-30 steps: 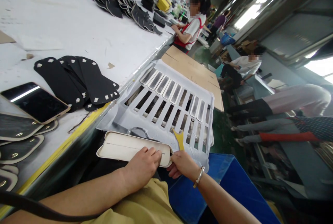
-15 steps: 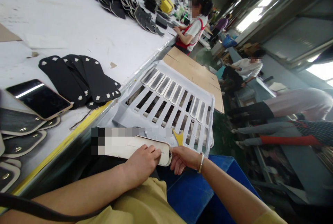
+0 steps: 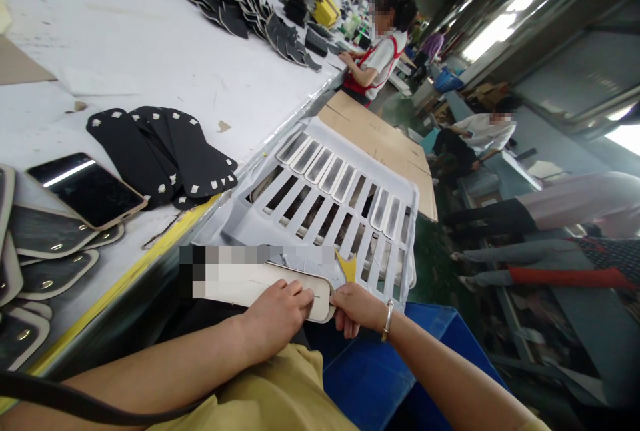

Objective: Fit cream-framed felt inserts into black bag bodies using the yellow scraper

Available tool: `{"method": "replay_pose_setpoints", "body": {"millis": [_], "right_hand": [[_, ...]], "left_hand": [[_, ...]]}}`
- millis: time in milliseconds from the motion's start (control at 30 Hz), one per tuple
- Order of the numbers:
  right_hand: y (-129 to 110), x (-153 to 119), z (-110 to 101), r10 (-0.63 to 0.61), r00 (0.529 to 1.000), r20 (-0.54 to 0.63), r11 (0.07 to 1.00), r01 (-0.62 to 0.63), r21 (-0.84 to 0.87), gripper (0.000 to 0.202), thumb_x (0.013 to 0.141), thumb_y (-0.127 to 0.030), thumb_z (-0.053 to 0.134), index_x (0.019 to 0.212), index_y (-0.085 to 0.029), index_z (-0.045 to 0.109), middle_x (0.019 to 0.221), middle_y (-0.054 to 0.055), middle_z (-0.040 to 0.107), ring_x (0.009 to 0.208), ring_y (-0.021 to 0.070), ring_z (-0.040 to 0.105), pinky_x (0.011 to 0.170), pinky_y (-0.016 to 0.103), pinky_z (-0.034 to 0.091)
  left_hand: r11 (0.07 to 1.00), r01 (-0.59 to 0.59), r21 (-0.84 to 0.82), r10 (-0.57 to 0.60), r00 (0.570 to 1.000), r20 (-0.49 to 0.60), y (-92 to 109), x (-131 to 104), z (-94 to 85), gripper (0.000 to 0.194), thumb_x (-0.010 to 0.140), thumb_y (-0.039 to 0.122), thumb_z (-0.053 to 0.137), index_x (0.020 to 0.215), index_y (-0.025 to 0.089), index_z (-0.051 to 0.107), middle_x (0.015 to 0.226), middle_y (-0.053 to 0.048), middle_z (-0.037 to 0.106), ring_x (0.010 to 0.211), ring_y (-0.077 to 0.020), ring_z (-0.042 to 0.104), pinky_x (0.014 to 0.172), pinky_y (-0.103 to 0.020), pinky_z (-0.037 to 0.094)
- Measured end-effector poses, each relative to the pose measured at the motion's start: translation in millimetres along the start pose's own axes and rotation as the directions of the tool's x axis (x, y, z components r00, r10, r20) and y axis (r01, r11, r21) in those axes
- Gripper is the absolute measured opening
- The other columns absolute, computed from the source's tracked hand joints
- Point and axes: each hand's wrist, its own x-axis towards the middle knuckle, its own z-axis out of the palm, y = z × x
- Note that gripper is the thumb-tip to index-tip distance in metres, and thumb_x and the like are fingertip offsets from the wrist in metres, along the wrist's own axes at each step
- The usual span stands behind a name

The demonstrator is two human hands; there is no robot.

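left hand [image 3: 279,314] curls on a line-marked panel [image 3: 240,285]; right hand [image 3: 359,309] pinches its end.

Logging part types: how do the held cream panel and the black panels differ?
The held cream panel has a thin dark line; the black panels have small white patches near their ends. The left hand and right hand touch the cream one; the black ones overlap on the table. Both are long, with rounded corners.
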Motion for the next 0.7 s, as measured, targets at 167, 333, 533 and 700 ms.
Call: {"method": "replay_pose_setpoints", "body": {"millis": [167, 333, 533, 700], "right_hand": [[-4, 4, 3, -0.008, 0.999, -0.038, 0.999, 0.007, -0.043, 0.046, 0.082, -0.015, 0.039, 0.037, -0.017, 0.046, 0.028, 0.0, 0.047, 0.024, 0.0091, 0.045, 0.028, 0.017, 0.036], [0, 5, -2, -0.029, 0.999, -0.018, 0.999, 0.029, 0.025, 0.043, 0.083, -0.024, 0.04, 0.042, -0.016, 0.048, 0.032, 0.001, 0.049, 0.026, 0.0093, 0.046, 0.029, 0.017, 0.037], [33, 11, -11, -0.259, 0.94, 0.223, 0.859, 0.118, 0.498, 0.037, 0.078, -0.04, 0.044, 0.066, -0.01, 0.06, 0.055, 0.007, 0.064, 0.041, 0.0136, 0.06, 0.039, 0.021, 0.047], [58, 25, -3, -0.407, 0.901, 0.152, 0.739, 0.227, 0.634, 0.039, 0.07, -0.048, 0.063, 0.07, -0.01, 0.058, 0.059, 0.004, 0.064, 0.043, 0.0121, 0.06, 0.041, 0.021, 0.048]], "left_hand": [[1.0, -0.005, 0.003, 0.005, 1.0, 0.011, 1, 2, -1.3, 0.013, 0.085, 0.021, 0.053, 0.092, 0.017, 0.063, 0.104, -0.007, 0.056, 0.089, -0.0203, 0.046, 0.064, -0.035, 0.032], [1.0, -0.013, 0.018, 0.013, 1.0, 0.005, 1, 3, -1.1, 0.013, 0.085, 0.022, 0.053, 0.089, 0.017, 0.064, 0.101, -0.007, 0.057, 0.088, -0.0208, 0.046, 0.063, -0.034, 0.031], [1.0, 0.005, 0.021, -0.005, 1.0, 0.01, 1, 1, -3.8, 0.014, 0.086, 0.022, 0.052, 0.094, 0.018, 0.063, 0.107, -0.005, 0.058, 0.09, -0.0202, 0.047, 0.065, -0.033, 0.032], [0.999, 0.034, 0.013, -0.034, 0.999, 0.028, 3, 2, -7.0, 0.024, 0.085, 0.019, 0.05, 0.107, 0.016, 0.058, 0.105, -0.007, 0.059, 0.09, -0.0205, 0.048, 0.065, -0.033, 0.033]]}}
